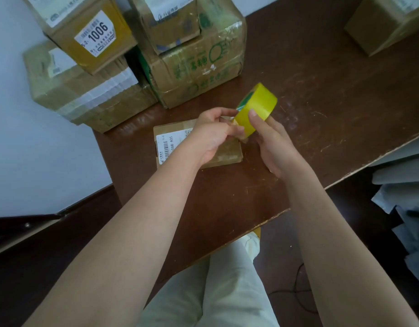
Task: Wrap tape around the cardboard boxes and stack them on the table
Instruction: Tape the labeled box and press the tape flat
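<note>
A yellow tape roll (pixel 259 105) is held up above the brown table (pixel 321 109). My right hand (pixel 272 142) grips the roll from the right, fingertips on its outer face. My left hand (pixel 215 135) pinches the roll's lower left edge, fingers curled at the tape's end. Under my hands a small flat cardboard box (pixel 229 153) with a barcode label lies on the table, partly hidden by my left hand. Stacked taped boxes stand at the back left: a large one with green print (pixel 199 67), a wide low one (pixel 85 90), and one labelled 1006 (pixel 90 31) on top.
Another cardboard box (pixel 388 22) sits at the table's far right corner. A white wall runs along the left. Grey packaging bags (pixel 404 213) lie on the floor to the right. The table's front edge is close to my legs.
</note>
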